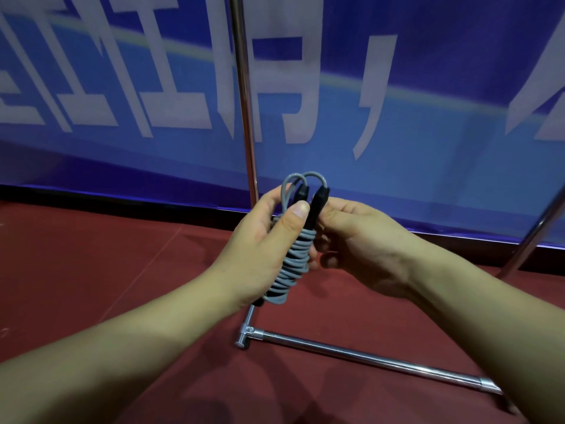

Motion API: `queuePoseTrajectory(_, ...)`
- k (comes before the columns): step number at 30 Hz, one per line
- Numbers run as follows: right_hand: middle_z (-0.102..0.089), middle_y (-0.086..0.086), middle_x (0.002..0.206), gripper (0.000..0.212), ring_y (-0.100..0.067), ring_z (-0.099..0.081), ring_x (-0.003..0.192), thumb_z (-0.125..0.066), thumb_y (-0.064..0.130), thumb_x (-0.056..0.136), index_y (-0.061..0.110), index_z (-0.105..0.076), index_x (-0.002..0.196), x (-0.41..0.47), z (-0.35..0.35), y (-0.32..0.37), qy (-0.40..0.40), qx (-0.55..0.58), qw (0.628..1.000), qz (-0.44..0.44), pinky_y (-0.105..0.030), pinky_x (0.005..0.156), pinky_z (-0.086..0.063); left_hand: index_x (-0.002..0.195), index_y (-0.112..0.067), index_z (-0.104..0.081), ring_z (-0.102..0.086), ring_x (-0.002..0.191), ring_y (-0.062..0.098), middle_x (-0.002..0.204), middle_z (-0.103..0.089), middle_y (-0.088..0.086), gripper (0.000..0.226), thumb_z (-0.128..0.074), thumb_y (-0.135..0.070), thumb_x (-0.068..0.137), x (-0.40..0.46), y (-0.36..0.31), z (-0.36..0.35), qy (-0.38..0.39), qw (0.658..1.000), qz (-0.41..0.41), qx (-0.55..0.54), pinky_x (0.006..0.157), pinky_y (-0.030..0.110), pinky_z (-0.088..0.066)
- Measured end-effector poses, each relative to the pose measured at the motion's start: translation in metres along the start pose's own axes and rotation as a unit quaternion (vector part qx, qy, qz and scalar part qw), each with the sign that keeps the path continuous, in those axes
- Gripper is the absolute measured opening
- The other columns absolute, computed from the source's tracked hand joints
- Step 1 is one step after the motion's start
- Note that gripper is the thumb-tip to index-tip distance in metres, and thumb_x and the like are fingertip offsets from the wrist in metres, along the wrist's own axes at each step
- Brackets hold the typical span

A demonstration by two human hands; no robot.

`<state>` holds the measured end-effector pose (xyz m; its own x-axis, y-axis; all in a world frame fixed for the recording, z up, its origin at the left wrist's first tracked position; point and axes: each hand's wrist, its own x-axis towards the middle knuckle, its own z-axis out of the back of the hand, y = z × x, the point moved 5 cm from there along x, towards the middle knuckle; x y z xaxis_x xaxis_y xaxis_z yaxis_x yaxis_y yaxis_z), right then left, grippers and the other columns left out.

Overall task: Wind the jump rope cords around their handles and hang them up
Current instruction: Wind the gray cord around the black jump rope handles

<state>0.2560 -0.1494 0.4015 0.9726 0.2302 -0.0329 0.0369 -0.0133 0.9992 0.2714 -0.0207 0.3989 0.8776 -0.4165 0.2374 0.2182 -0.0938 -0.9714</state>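
Observation:
A jump rope [295, 258] with two black handles side by side and a grey cord coiled many times around them is held upright in the middle of the view. My left hand [260, 240] wraps around the bundle from the left, its thumb pressed on the upper part of the handles. From the right, my right hand [357, 240] has its fingers curled against the handles and coil. Two short grey cord loops arch above the handle tips [308, 179].
A chrome rack stands just behind my hands: a vertical pole [244, 96], a base bar [367, 356] lying on the red floor [107, 270], and a slanted pole [532, 234] at the right. A blue banner [428, 117] with white characters fills the background.

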Motion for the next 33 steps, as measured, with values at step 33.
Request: queuePoseTrajectory(33, -0.06, -0.002, 0.079, 0.058, -0.022, -0.046, 0.074, -0.059, 0.073, 0.079, 0.018, -0.072, 0.087, 0.012, 0.008, 0.012, -0.136, 0.028, 0.99, 0.026, -0.034, 0.06, -0.032, 0.106, -0.04, -0.052, -0.064, 0.062, 0.006, 0.067, -0.07, -0.005, 0.049, -0.041, -0.078, 0.077, 0.023, -0.021, 0.001, -0.166, 0.956, -0.045, 0.238, 0.062, 0.029, -0.048)
